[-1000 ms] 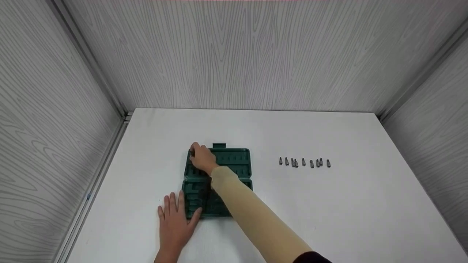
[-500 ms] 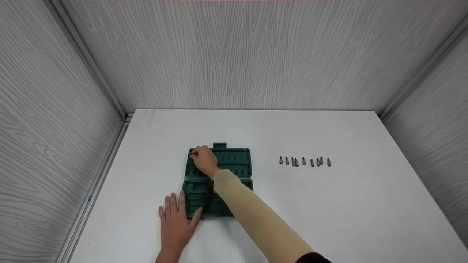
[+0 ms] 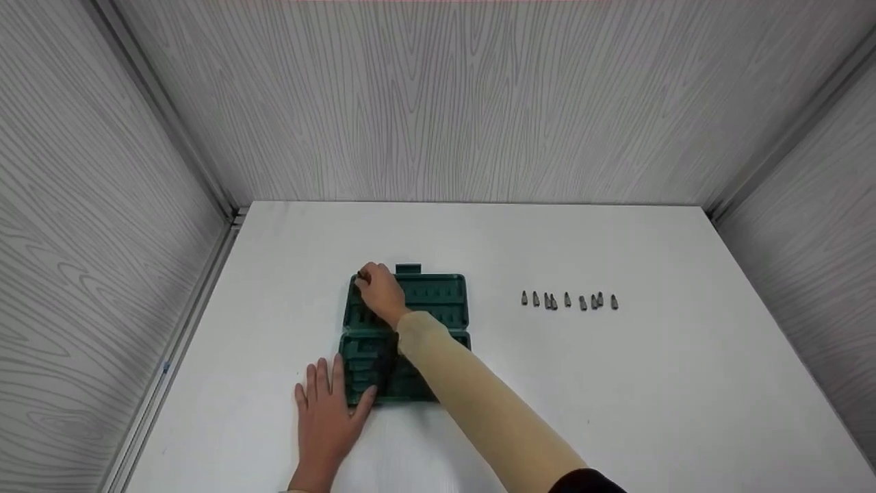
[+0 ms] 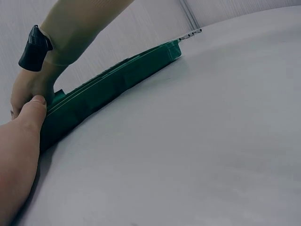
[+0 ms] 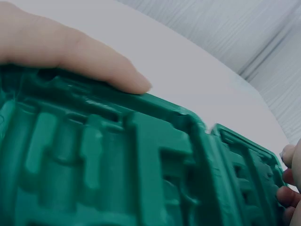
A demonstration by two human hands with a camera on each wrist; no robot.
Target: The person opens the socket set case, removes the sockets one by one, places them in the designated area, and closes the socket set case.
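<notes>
An unfolded green plastic bit case (image 3: 438,298) lies on the white table, moulded with small slots. My right hand (image 3: 383,293) is over its far left corner and pinches a small dark bit (image 3: 360,274) between thumb and fingers; most of the bit is hidden. My left hand (image 3: 327,414) lies with fingers spread beside the near left corner of the case. Its thumb (image 5: 127,77) rests on the rim of the case. To the right of the case stands a loose row of several small grey pointed bits (image 3: 567,300).
Pale wood-grain panels (image 3: 452,103) wall in the table (image 3: 684,383) at the back and both sides. The right forearm, in a beige sleeve (image 3: 479,397), crosses over the near half of the case and covers part of its slots.
My right hand shifts slightly at the far left corner of the case, its fingertips turning about the small bit. My left hand and the row of bits stay in place.
</notes>
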